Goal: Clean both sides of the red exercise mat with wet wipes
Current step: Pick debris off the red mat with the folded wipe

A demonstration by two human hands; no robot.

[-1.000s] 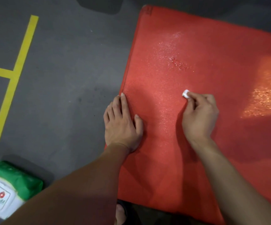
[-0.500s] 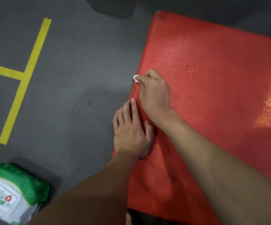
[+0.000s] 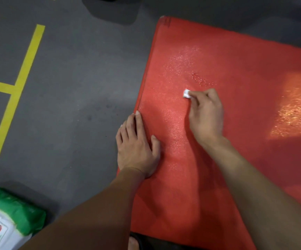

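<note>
Meanwhile, the red exercise mat [image 3: 236,159] lies flat on the grey floor [image 3: 74,114], filling the right half of the frame, its left edge running down the centre. A wet sheen glistens near its upper middle. At frame centre the right hand [image 3: 206,116] works a small folded wet wipe [image 3: 186,93] against the surface; its grip is curled tight, thumb and fingertips pinching the wipe, wrist angled up and left from the lower right. The left hand [image 3: 137,147] lies flat and spread over the mat's left edge, fingers straight and holding nothing, little-finger side on the floor and thumb on the mat, apparently pinning it.

The wad looks small for so large a surface: it could dry out or slip from the pinch, leaving streaks or missed patches. Should the bracing hand lift, the mat may creep or buckle under the strokes. The underside appears not yet reached. A green-and-white wipes pack [image 3: 5,219] waits at lower left, near yellow floor tape [image 3: 20,83].
</note>
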